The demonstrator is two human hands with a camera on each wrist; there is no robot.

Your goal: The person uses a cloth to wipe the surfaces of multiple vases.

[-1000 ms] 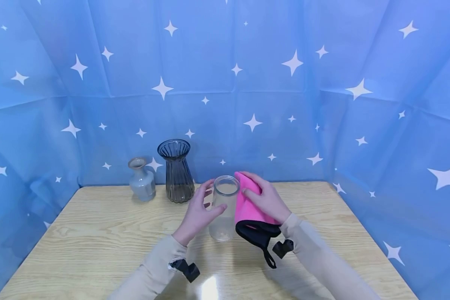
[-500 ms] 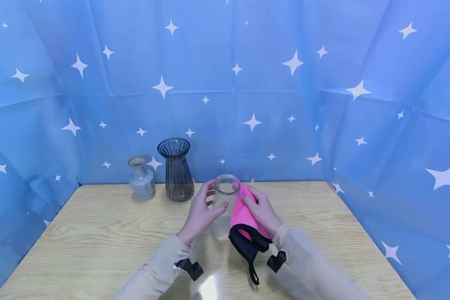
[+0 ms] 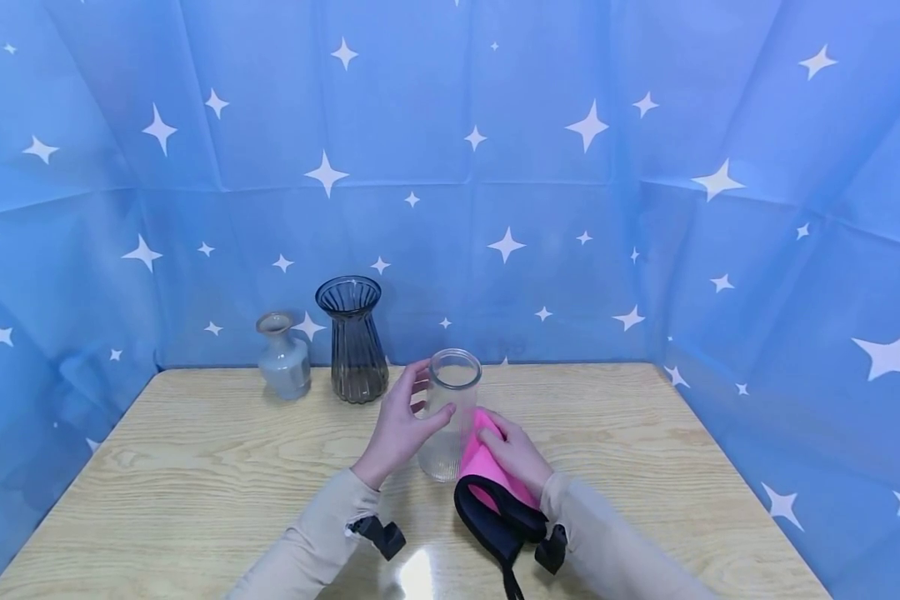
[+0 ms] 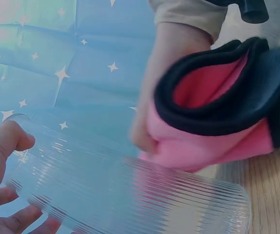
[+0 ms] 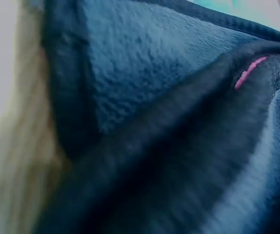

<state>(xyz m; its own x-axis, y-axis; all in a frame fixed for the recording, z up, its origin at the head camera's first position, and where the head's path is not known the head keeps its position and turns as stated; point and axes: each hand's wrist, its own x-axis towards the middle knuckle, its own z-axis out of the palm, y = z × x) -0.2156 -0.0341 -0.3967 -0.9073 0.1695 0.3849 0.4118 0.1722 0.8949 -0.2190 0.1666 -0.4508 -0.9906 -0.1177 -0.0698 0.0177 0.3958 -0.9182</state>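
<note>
A clear ribbed glass vase stands upright near the middle of the wooden table. My left hand holds its upper part, thumb in front and fingers round the far left side; the left wrist view shows the ribbed glass vase in that grip. With my right hand I pinch a folded pink cloth with black trim against the vase's right side, at about mid-height. The cloth's dark underside fills most of the right wrist view, where the hand itself is hidden. A black loop hangs from the cloth.
Behind and left of my left hand stand a grey fluted glass vase and a small pale-blue vase. A blue curtain with white stars encloses the back and sides of the wooden table.
My right hand has slid the pink cloth down the vase's right side, from near the rim to about mid-height. My left hand keeps its hold, and the vase stays in place.
</note>
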